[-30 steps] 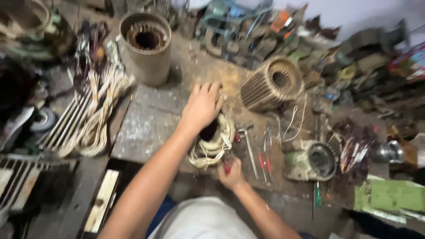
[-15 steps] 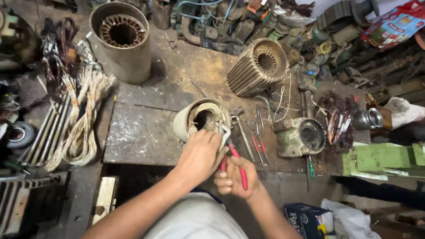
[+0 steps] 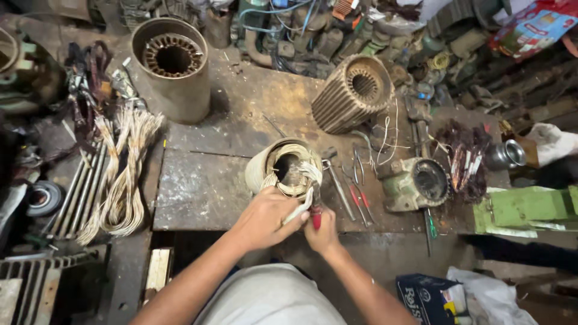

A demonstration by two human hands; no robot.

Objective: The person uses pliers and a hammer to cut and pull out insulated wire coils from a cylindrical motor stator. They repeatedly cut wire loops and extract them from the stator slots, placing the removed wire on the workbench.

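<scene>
Holding: my left hand point(image 3: 265, 218) pinched a pale bundle of winding wires point(image 3: 299, 209) between thumb and fingers, fingers curled tight around it.
Right hand point(image 3: 323, 230): fingers were wrapped shut around the red-handled pliers point(image 3: 315, 213); the jaws sat at the wire bundle, whether they bit on it I could not tell.
Stator point(image 3: 282, 170): small round motor stator stood upright on the metal workbench plate point(image 3: 198, 189), just beyond both hands, pale coils showing in its bore, the wire bundle trailing from its near rim.
Change from half a second before: my left hand had come off the stator's near rim and sat lower, toward my body, so the bore was more exposed. My right hand had shifted slightly and stood the pliers more upright. The stator had stayed in the same spot.
Change from a second before: my left hand no longer lay flat over the stator top.
Right of stator: loose hand tools point(image 3: 352, 183) lay on the bench, then a grey motor end housing point(image 3: 415, 183).
Behind: a finned motor body point(image 3: 354, 93) lay on its side; a tall cylindrical stator shell point(image 3: 172, 67) stood far left.
Left: looped pale coil bundles point(image 3: 123, 174) lay over the bench edge, well apart from my hands.
</scene>
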